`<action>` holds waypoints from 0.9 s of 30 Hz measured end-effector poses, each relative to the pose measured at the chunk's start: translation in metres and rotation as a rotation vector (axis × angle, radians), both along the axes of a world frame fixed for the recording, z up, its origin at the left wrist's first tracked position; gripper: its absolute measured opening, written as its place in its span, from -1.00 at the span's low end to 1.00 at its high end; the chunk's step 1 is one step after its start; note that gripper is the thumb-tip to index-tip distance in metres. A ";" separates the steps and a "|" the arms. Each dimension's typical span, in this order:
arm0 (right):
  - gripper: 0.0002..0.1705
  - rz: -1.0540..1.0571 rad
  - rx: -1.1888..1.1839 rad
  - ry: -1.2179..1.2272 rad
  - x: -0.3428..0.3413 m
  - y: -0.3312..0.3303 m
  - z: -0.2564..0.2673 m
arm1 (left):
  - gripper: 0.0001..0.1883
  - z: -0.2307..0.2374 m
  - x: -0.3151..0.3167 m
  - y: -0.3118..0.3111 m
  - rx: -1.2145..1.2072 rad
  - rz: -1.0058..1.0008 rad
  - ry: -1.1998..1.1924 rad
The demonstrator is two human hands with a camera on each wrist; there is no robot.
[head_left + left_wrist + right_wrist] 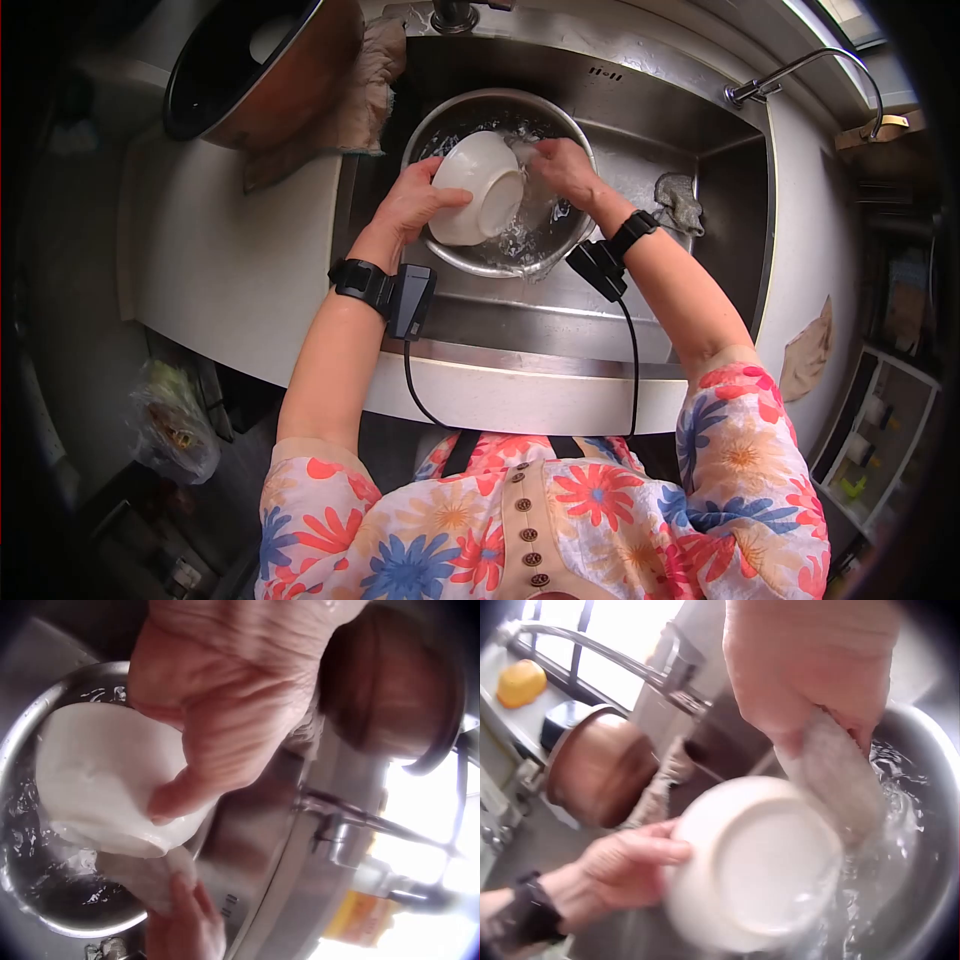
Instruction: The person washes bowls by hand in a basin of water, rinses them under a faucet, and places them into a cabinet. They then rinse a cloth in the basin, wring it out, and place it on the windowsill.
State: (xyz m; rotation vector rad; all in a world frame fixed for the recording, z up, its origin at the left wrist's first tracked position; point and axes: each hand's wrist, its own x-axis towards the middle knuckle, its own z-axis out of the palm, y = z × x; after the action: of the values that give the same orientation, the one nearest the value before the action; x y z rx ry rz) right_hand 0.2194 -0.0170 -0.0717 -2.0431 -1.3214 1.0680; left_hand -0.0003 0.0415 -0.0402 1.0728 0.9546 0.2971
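The left hand (418,200) is gripping a tilted white bowl (478,190) over a water-filled metal basin (584,150). The right hand (568,172) is pinching a wet cloth (838,776) (pale, hanging limp) beside it.

1 bowl (462,200): white, glossy, wet; round foot ring on the underside. Pose: tilted on its side, underside exposed, within the rim outline of the round metal basin (500,92) of water. 1 cloth (838,776): pale, wet, bunched, hanging beside the bowl. Bowl-to-cloth contact: indeterminate.
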 end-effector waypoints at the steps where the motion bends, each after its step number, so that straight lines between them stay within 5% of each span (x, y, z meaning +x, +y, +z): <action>1: -0.75 0.003 -0.003 -0.007 -0.003 0.001 0.023 | -0.55 0.001 0.002 0.000 -0.010 0.007 -0.038; 3: -0.70 0.048 0.128 0.232 -0.020 -0.009 0.068 | -0.55 0.002 0.002 0.000 -0.025 -0.001 -0.047; 5: -0.66 0.175 0.292 0.090 -0.044 -0.027 0.080 | -0.55 0.001 0.004 -0.002 -0.041 -0.009 -0.055; 6: -0.69 0.286 0.491 -0.173 -0.054 -0.035 0.076 | -0.56 0.000 0.006 -0.005 -0.032 -0.031 -0.072; 10: -0.59 0.267 0.480 -0.229 -0.076 -0.026 0.031 | -0.57 -0.004 0.020 -0.018 -0.050 -0.051 -0.023; 13: -0.55 0.068 0.571 -0.175 -0.061 0.006 -0.002 | -0.57 -0.011 0.026 -0.022 -0.138 -0.043 -0.115; 15: -0.49 -0.020 0.283 0.111 -0.037 0.022 -0.010 | -0.56 -0.016 0.029 -0.024 -0.135 0.036 -0.146; 18: -0.42 0.039 0.008 0.169 -0.035 0.025 -0.007 | -0.57 -0.018 0.024 -0.026 -0.100 0.035 -0.095; 19: -0.44 0.000 0.045 0.155 -0.046 0.018 0.000 | -0.57 -0.017 0.021 -0.026 -0.083 0.019 -0.062; 21: -0.46 0.069 0.354 -0.242 -0.077 -0.008 0.006 | -0.67 -0.015 0.018 -0.028 -0.028 0.026 -0.050; 24: -0.45 0.120 0.285 -0.325 -0.107 -0.027 0.047 | -0.81 -0.011 0.017 -0.028 0.044 0.003 -0.010; 27: -0.44 0.180 0.332 -0.312 -0.086 -0.015 0.044 | -0.74 -0.005 0.023 -0.025 0.064 -0.002 -0.022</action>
State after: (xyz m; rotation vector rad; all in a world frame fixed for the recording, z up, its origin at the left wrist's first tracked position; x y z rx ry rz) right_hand 0.1338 -0.0324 -0.0281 -1.9157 -1.7355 0.5604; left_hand 0.0230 0.0169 -0.0454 1.1269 0.9289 0.3390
